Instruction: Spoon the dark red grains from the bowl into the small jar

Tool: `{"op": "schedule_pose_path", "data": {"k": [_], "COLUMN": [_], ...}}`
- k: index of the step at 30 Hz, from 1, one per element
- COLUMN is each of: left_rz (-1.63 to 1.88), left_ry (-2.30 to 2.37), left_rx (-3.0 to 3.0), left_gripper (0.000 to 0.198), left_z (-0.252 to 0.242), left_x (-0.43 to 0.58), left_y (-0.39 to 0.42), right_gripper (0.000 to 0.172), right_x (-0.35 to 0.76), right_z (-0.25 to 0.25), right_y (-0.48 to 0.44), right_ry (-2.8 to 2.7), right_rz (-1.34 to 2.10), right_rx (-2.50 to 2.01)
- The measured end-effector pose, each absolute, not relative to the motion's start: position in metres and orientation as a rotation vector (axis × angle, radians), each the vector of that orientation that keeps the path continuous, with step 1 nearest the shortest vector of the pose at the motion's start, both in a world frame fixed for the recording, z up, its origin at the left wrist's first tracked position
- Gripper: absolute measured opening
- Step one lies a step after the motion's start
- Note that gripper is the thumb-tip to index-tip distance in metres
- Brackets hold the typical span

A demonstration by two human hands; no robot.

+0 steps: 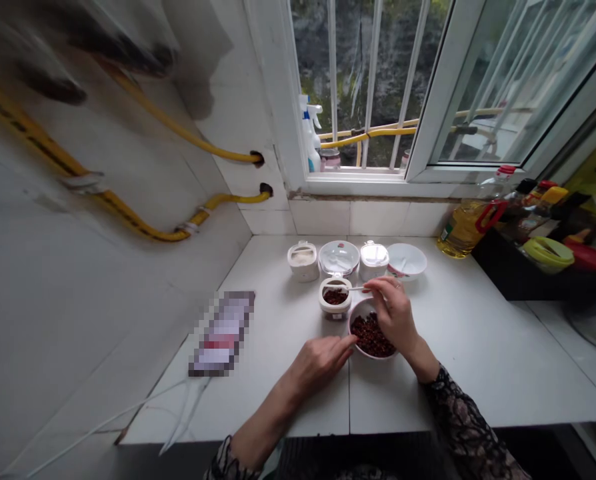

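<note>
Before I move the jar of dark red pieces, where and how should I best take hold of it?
Come from its left and probably set the grip around the rounded body of the upright jar, below its rim. The bowl and the right hand crowd its right, and the white utensil in that hand reaches its open top, so holding there could knock it.

I see a pixelated, phone-like slab (223, 333) left of the left hand (321, 360), white cable (128, 403) by its near end. Yellow pipe (138, 227) on the wall, farther left and beyond that hand. Straight past both hands I get a barred window (373, 67), spray bottles (309, 140) at its left edge. Beyond and right of the right hand (395, 317): red-capped oil bottle (458, 230), then a black box (503, 273) with assorted capped bottles (535, 217).
</note>
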State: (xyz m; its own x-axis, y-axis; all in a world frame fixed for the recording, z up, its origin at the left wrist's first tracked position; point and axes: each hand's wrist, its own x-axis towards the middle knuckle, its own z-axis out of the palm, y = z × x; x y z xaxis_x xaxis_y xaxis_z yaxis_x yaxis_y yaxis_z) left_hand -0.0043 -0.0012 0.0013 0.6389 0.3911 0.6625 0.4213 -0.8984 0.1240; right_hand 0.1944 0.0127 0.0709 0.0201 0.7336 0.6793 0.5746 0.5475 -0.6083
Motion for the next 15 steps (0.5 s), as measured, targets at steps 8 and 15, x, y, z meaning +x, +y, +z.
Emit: {"op": "schedule_pose_path", "data": {"k": [8, 15], "left_rz": [-1.101, -1.112], "left_ry": [-0.717, -0.715], "left_rx": [-2.794, -2.8], "left_gripper": [0.025, 0.023], "left_z": [0.002, 0.003], "left_x": [-0.003, -0.004], "left_y": [-0.002, -0.002], "right_gripper": [0.018, 0.018], "right_x": [0.21, 0.231], "right_z": [0.071, 0.059], "right_y": [0.011, 0.012], "right_ry": [-1.654, -1.748], "right_rz": [-0.008, 0.038], "right_rx": [-1.143, -1.325]}}
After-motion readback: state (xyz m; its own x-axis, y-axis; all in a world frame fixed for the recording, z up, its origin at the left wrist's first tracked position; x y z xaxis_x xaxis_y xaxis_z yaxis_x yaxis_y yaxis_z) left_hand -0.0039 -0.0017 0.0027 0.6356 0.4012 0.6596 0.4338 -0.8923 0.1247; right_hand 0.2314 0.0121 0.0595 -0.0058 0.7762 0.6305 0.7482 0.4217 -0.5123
